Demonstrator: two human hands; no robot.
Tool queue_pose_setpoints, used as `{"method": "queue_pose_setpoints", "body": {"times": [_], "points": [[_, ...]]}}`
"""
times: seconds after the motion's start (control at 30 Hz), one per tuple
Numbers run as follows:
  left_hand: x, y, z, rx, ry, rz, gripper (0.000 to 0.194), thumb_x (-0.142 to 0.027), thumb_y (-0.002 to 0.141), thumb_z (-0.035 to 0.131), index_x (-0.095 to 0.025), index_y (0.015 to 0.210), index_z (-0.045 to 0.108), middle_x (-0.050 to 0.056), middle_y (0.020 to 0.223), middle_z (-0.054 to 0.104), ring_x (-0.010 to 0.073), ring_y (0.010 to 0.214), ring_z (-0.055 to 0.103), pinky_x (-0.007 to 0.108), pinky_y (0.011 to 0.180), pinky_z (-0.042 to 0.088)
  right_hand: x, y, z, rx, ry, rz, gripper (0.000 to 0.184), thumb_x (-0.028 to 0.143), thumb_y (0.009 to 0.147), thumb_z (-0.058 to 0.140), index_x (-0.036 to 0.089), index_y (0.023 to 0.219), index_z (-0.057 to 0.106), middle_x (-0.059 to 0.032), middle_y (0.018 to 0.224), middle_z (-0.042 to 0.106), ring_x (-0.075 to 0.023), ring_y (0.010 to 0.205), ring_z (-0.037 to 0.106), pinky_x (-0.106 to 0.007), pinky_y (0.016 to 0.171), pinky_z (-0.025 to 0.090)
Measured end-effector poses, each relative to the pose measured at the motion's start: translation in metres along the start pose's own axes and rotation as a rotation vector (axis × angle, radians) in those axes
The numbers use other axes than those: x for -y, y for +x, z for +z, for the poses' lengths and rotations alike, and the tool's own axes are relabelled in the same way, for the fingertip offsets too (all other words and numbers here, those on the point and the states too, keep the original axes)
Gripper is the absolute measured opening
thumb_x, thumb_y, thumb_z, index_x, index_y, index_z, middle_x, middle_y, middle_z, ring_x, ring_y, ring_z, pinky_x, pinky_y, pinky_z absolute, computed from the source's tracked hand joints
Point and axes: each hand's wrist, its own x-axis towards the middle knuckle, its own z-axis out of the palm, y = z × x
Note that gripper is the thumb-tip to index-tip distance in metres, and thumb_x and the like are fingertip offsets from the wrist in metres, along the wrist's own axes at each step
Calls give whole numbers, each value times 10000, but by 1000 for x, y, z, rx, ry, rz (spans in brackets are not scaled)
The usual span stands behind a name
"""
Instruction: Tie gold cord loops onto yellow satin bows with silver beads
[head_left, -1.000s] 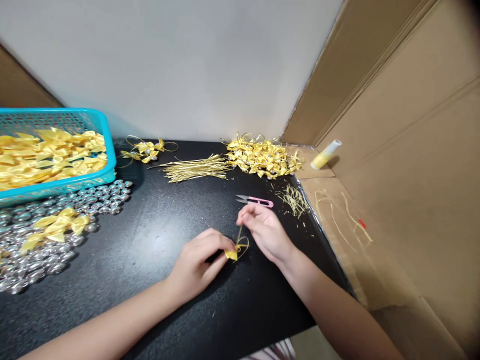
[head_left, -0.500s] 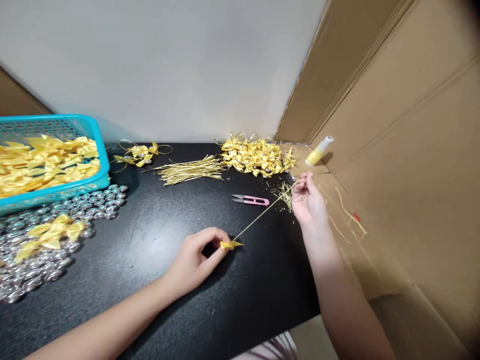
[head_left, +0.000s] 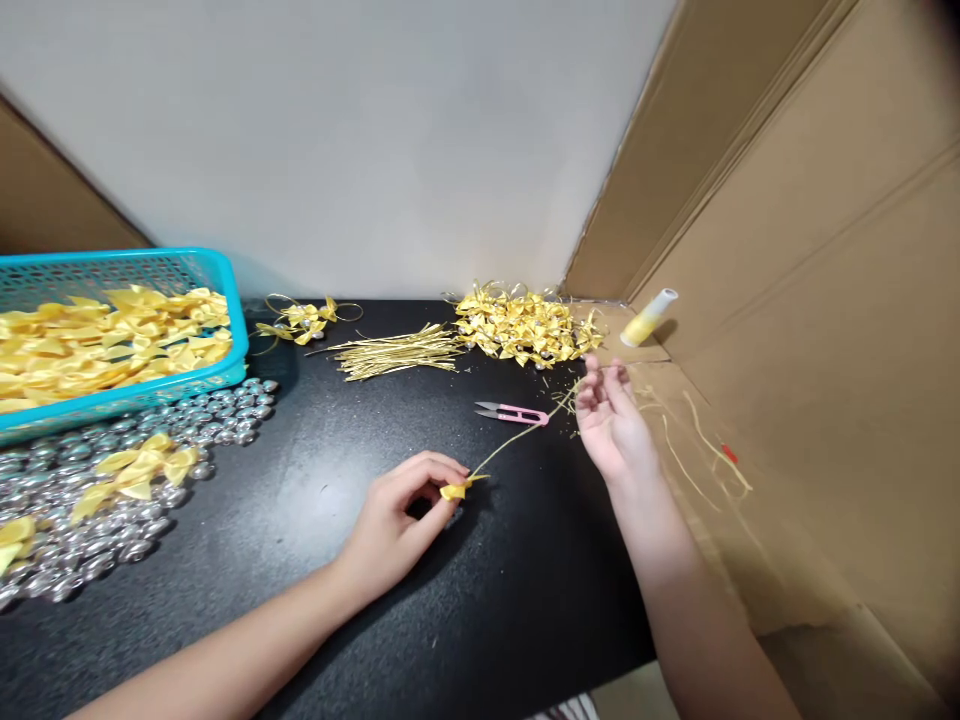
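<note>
My left hand [head_left: 409, 510] rests low over the black table, thumb and fingers pinching a yellow ribbon bow [head_left: 454, 491]. From that bow a thin yellow cord [head_left: 517, 437] runs up and right in a slack curve, its far end close to my right hand [head_left: 613, 425]. The fingers of that hand are loosely bent and apart; whether the cord still touches them is hard to see. Between the hands lie pink thread snips [head_left: 514, 413], blades to the left. Cord scraps [head_left: 568, 398] are scattered beside my right fingers.
A turquoise basket [head_left: 238, 330] of yellow bows stands left, with silver beads [head_left: 150, 500] and loose bows before it. Along the back lie gold cords [head_left: 397, 352], a heap of beaded bows [head_left: 525, 325] and a smaller group [head_left: 304, 320]. A spool tube [head_left: 649, 318] stands by the cardboard wall [head_left: 810, 330].
The cord was taut between my hands and now hangs slack. My right fingers have loosened from their pinch. The view has shifted slightly; my left hand still holds the bow.
</note>
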Motion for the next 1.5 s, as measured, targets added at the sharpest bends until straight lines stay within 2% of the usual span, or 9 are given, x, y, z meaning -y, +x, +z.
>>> {"method": "queue_pose_setpoints", "body": {"times": [0.2, 0.37, 0.5, 0.57, 0.7, 0.83, 1.0, 1.23, 1.5], "points": [[7, -2, 2, 94, 485, 335, 180, -81, 898, 489, -184, 922, 635, 78, 961, 728, 179, 876, 652, 298, 774, 541, -8, -6, 2, -8, -76, 73, 323, 230, 522, 907, 204, 785, 720, 44, 715, 721, -38, 606, 644, -86, 539, 534], [-2, -4, -3, 221, 702, 219, 265, -78, 874, 479, -169, 1057, 649, 88, 1090, 720, 232, 1030, 605, 360, 875, 532, -16, -15, 4, 3, -155, 137, 402, 280, 444, 938, 197, 769, 717, 31, 662, 708, -51, 566, 634, -101, 520, 529], [-14, -18, -31, 337, 771, 149, 639, -379, 800, 649, -184, 1381, 466, 136, 1449, 491, 351, 1275, 450, 533, 1021, 406, -23, -24, 4, 59, -217, 153, 369, 317, 508, 919, 204, 792, 711, 31, 612, 686, -41, 503, 606, -93, 489, 506], [-12, -27, -56, 273, 838, 128, 651, -428, 821, 622, -212, 1407, 440, 133, 1427, 512, 331, 1258, 468, 518, 1018, 396, -28, -30, 4, 106, -251, 173, 357, 323, 530, 911, 200, 797, 710, 24, 618, 685, -48, 504, 608, -102, 486, 506], [4, -34, -118, -158, 1216, -78, 255, -279, 896, 500, -174, 993, 712, 129, 989, 700, 277, 907, 598, 428, 822, 469, -39, -42, 8, 180, -314, 237, 361, 350, 558, 897, 179, 816, 709, 1, 654, 695, -76, 553, 640, -137, 522, 526], [19, -30, -158, -166, 1460, -184, 263, -292, 864, 521, -200, 967, 745, 128, 963, 692, 310, 872, 585, 407, 718, 444, -47, -48, 10, 214, -379, 261, 385, 375, 557, 893, 163, 817, 703, -20, 699, 713, -93, 593, 657, -164, 556, 531], [29, -27, -165, -107, 1510, -139, 274, -306, 881, 510, -209, 869, 766, 108, 891, 709, 301, 839, 588, 373, 662, 414, -51, -49, 11, 234, -430, 269, 415, 398, 566, 880, 155, 852, 703, -29, 700, 716, -103, 578, 651, -197, 552, 519], [25, -25, -133, -82, 934, -29, 226, -350, 837, 589, -211, 817, 765, 71, 861, 766, 246, 802, 626, 360, 793, 455, -63, -57, 15, 294, -467, 280, 402, 448, 589, 844, 149, 806, 685, -35, 648, 702, -131, 553, 647, -240, 542, 502], [-11, 16, -26, -277, -546, -592, 467, -483, 581, 841, -190, 936, 763, 51, 713, 733, 154, 650, 614, 245, 619, 444, -74, -68, 12, 424, -557, 171, 268, 368, 727, 719, 166, 879, 630, 14, 614, 639, -106, 505, 590, -235, 524, 481]]}}
